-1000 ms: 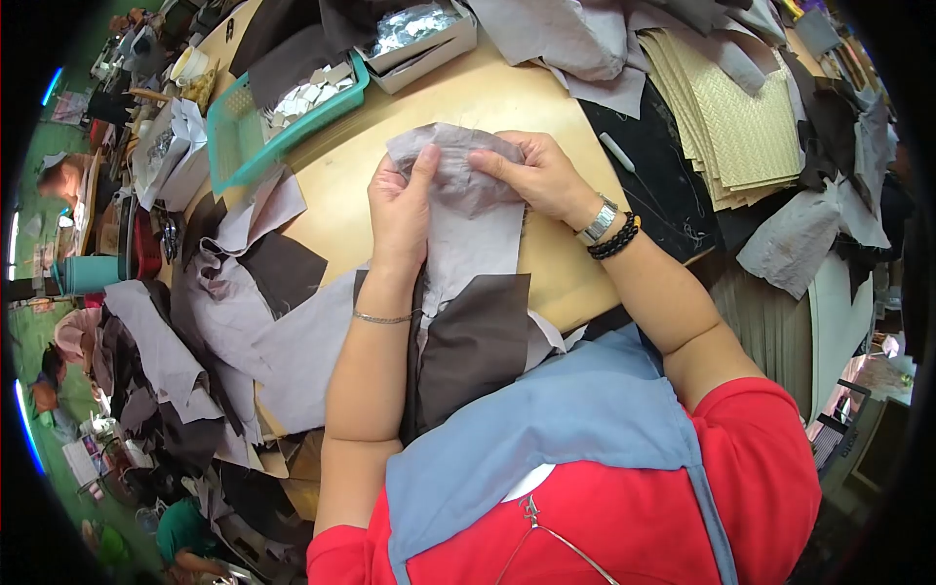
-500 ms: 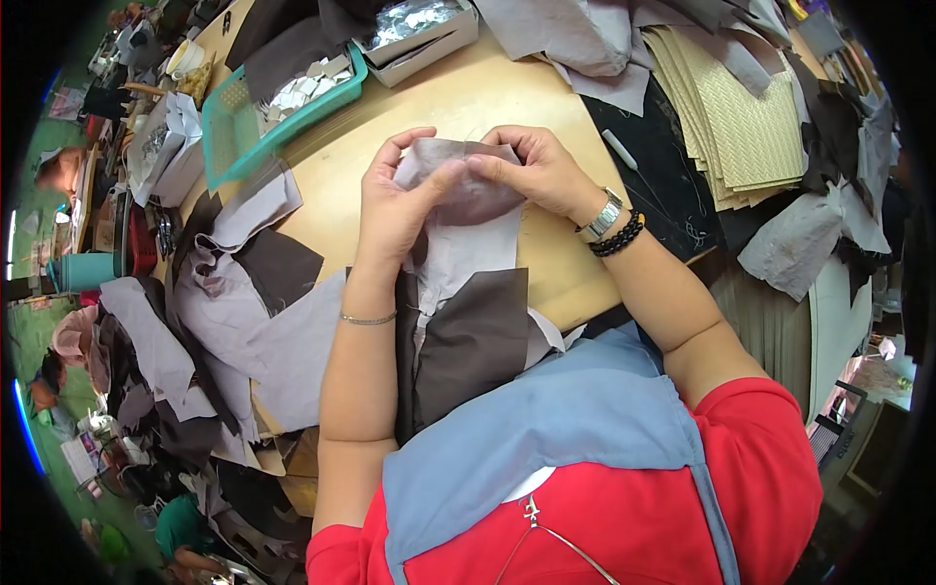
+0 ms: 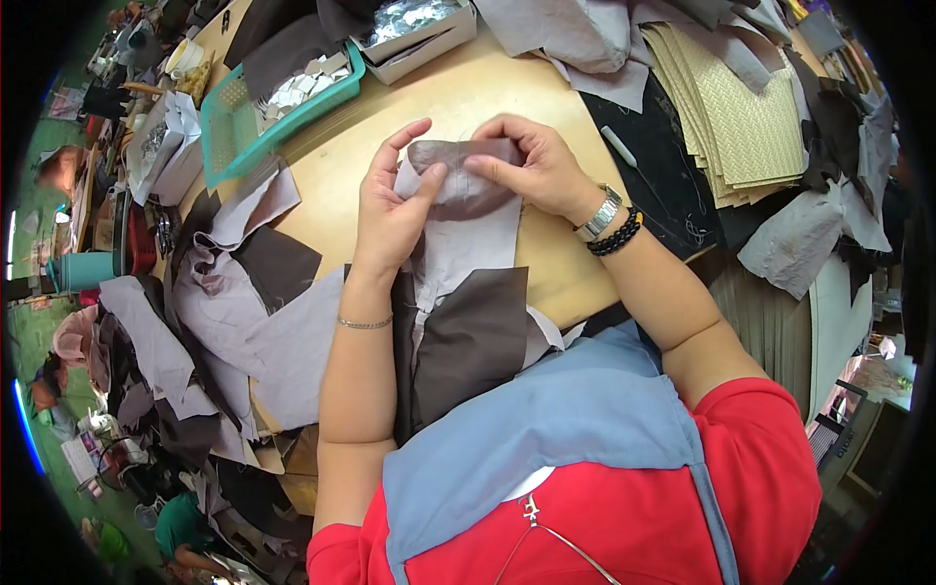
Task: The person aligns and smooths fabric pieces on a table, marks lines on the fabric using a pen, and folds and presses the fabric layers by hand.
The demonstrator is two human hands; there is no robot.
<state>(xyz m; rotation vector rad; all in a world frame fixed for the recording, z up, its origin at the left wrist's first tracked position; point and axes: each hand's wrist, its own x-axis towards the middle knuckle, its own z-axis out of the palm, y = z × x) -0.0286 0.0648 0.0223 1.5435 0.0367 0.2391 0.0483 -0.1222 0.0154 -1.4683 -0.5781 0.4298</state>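
R hand [image 3: 541, 174] pinches far end of cloth [image 3: 473, 239], L hand [image 3: 390, 216] w/ thumb on it (grip unclear), long axis twd apron [image 3: 546, 414].

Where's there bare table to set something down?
The tabletop is bare between the teal basket and left hand, and beyond the right hand toward the cardboard box. A smaller patch lies between the held cloth and right forearm. The left is crowded with fabric scraps, the upper right with cream sheets.
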